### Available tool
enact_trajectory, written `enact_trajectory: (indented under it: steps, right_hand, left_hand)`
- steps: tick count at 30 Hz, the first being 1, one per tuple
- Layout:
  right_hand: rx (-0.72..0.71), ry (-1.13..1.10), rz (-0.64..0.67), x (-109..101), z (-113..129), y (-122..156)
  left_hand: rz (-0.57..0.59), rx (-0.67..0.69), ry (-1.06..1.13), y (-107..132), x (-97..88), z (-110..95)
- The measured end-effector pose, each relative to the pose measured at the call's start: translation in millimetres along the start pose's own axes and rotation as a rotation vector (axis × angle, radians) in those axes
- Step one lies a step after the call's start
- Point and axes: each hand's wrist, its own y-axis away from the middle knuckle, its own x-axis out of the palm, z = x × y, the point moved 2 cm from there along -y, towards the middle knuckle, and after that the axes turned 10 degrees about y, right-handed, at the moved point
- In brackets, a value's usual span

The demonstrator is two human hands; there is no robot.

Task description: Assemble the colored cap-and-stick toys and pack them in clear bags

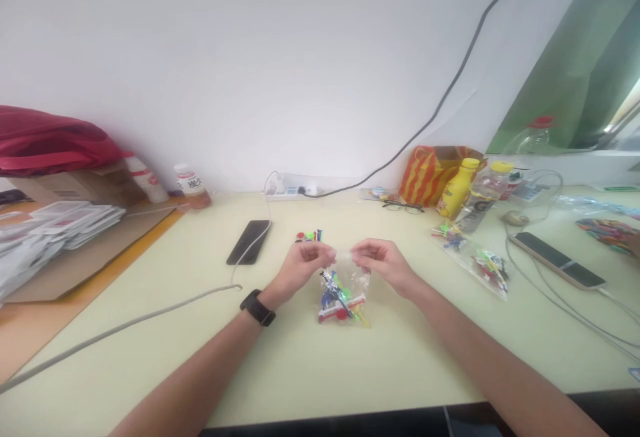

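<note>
A small clear plastic bag (345, 294) of colourful toy pieces hangs just above the pale yellow table (300, 357) at the centre. My left hand (300, 265), with a black watch on the wrist, pinches the bag's top edge on the left. My right hand (383, 260) pinches the same top edge on the right. Both hands have their fingers closed on the bag's mouth. A few loose coloured pieces (309, 236) lie on the table just behind my hands.
A black phone (249, 241) on a grey cable lies left of centre. More filled clear bags (475, 257), glasses (403, 207), a yellow bottle (457, 187) and a second phone (555, 260) sit to the right. Stacked white packets (55, 224) and a cardboard box are at the left.
</note>
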Motion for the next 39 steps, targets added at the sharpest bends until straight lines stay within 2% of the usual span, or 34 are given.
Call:
enact_trajectory:
  steps: [6, 13, 18, 23, 31, 39]
  right_hand:
    - [0.012, -0.079, -0.014, -9, -9, -6]
    - [0.043, -0.126, -0.032, -10, -9, -6]
    - [-0.022, -0.159, -0.028, -9, -4, -5]
    - [-0.066, -0.006, -0.073, -7, 1, -3]
    - [-0.085, 0.083, -0.094, -5, 3, -1]
    - [-0.117, 0.175, -0.074, 14, 9, 6]
  left_hand:
    - [-0.014, 0.008, -0.005, -1, -9.6, 2]
    - [-0.022, 0.014, 0.027, 0, -10.1, 0]
    - [-0.033, 0.020, 0.150, 0, -7.6, 2]
    - [-0.120, 0.066, -0.028, 2, -3.9, 2]
    - [-0.088, 0.007, -0.034, 1, -1.4, 2]
    - [-0.019, -0.001, -0.042, 6, 6.2, 3]
